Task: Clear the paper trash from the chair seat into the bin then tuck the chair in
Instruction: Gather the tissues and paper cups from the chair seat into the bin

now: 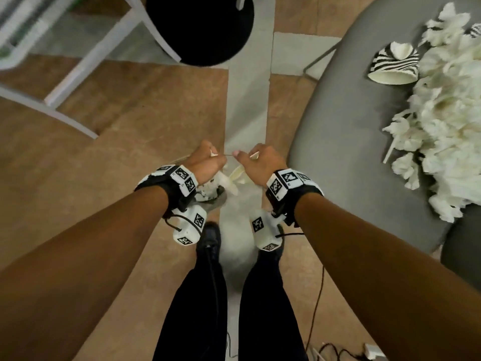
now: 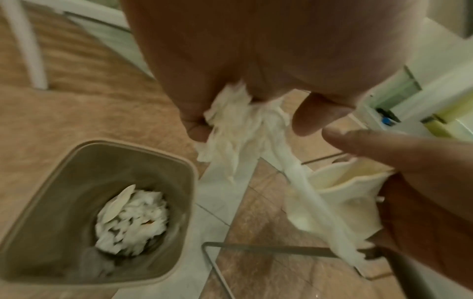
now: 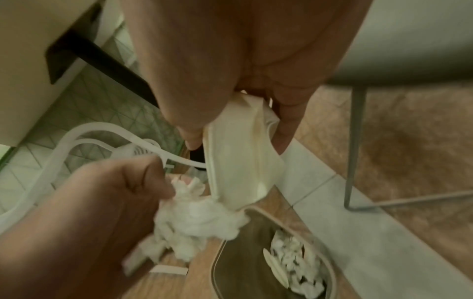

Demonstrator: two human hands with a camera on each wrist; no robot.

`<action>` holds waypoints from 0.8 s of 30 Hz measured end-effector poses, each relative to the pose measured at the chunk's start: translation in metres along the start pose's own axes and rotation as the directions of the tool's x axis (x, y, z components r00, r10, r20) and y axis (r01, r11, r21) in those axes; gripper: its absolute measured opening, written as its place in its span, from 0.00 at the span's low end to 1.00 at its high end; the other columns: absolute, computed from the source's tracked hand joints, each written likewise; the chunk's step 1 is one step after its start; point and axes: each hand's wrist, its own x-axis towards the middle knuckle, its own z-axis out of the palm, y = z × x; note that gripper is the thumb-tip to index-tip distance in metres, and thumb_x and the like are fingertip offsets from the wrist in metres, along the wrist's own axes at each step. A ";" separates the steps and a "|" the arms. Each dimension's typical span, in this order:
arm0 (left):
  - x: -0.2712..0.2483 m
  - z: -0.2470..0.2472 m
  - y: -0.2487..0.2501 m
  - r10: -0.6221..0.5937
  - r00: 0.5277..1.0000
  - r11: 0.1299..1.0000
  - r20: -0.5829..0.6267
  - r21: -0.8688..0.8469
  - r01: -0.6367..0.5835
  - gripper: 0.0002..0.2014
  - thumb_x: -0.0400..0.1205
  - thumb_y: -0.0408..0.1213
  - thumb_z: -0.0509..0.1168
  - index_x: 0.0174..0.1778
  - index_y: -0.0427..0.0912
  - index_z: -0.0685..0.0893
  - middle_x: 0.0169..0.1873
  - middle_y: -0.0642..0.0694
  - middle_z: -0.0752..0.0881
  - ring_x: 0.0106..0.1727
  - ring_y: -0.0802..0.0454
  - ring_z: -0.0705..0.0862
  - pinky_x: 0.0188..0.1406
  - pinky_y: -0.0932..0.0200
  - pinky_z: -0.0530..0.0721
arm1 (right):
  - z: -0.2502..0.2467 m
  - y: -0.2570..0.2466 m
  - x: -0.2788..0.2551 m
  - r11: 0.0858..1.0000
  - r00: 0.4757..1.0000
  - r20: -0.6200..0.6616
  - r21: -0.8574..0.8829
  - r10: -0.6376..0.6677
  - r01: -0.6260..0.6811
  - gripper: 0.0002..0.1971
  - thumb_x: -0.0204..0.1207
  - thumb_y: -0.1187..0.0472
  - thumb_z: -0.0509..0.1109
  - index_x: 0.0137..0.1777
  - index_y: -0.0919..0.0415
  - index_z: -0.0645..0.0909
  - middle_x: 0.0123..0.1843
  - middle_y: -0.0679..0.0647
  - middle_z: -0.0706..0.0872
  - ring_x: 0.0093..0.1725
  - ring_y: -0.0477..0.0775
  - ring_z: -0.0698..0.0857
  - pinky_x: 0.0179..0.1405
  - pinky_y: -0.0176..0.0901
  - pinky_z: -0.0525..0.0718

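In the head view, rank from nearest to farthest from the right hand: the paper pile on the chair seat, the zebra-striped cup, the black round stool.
From the right hand:
1. Paper pile, right of it on the grey chair seat.
2. Zebra-striped cup, on its side, farther back on the seat.
3. Black round stool, top of frame; close to the cup's distance, a tentative call.

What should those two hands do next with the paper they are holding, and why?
Probably let go. The left hand grips crumpled tissue and the right hand a flattened paper piece, both above the bin, which already holds paper. Much paper trash remains on the chair seat.
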 end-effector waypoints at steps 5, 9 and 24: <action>0.015 -0.011 -0.093 -0.085 0.996 0.995 -0.035 0.052 0.087 0.18 0.80 0.25 0.63 0.62 0.38 0.64 0.50 0.39 0.74 0.49 0.42 0.78 0.42 0.52 0.76 | 0.089 -0.016 0.027 0.990 0.986 0.082 0.004 0.142 -0.143 0.27 0.76 0.32 0.61 0.53 0.58 0.82 0.56 0.62 0.85 0.56 0.66 0.84 0.52 0.49 0.79; 0.037 -0.006 -0.152 -0.125 0.992 0.990 0.021 -0.071 0.126 0.37 0.77 0.34 0.71 0.79 0.40 0.59 0.62 0.42 0.79 0.59 0.42 0.83 0.53 0.54 0.80 | 0.140 -0.019 0.036 0.957 0.953 0.150 0.085 0.263 -0.278 0.41 0.74 0.27 0.58 0.75 0.60 0.69 0.73 0.65 0.76 0.70 0.67 0.79 0.66 0.56 0.76; 0.024 -0.057 -0.040 0.064 0.998 0.985 -0.019 0.160 -0.061 0.10 0.82 0.34 0.64 0.59 0.42 0.85 0.52 0.41 0.88 0.55 0.41 0.86 0.56 0.54 0.82 | 0.039 -0.014 0.015 0.958 0.966 0.200 0.205 0.161 -0.202 0.19 0.62 0.38 0.67 0.35 0.55 0.84 0.41 0.57 0.91 0.45 0.64 0.90 0.47 0.59 0.86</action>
